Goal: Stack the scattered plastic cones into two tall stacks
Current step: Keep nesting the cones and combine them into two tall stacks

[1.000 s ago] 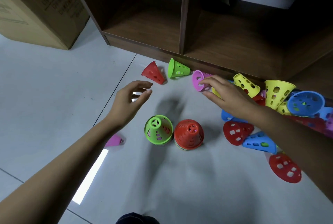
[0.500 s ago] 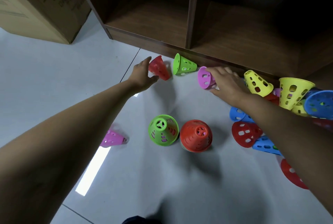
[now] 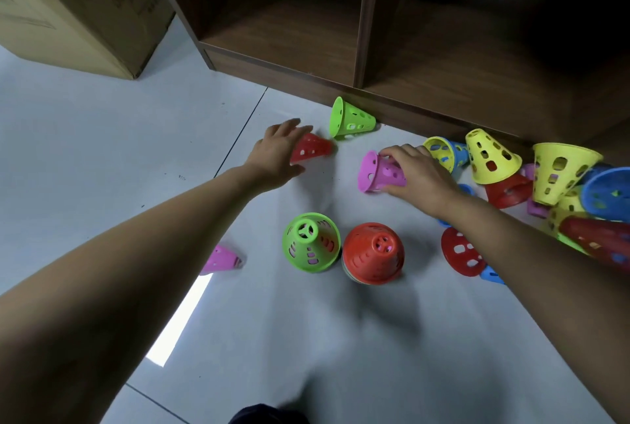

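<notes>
Two upright stacks stand on the white floor: one topped by a green cone [image 3: 311,242], the other by a red cone [image 3: 373,253]. My left hand [image 3: 278,154] grips a small red cone [image 3: 312,149] lying on its side. My right hand [image 3: 414,173] holds a pink cone [image 3: 376,173], also on its side. A green cone [image 3: 351,118] lies by the shelf base. A pink cone [image 3: 221,258] peeks out from under my left forearm. Several yellow, blue and red cones [image 3: 491,157] are piled at the right.
A brown wooden shelf unit [image 3: 361,31] runs along the back, its base just behind the cones. A cardboard box [image 3: 75,4] stands at the back left. A flat red cone [image 3: 463,251] and a blue one lie under my right forearm.
My left hand reached forward to the red cone and closed on it. My right hand closed on the pink cone and drew it slightly away from the shelf.
</notes>
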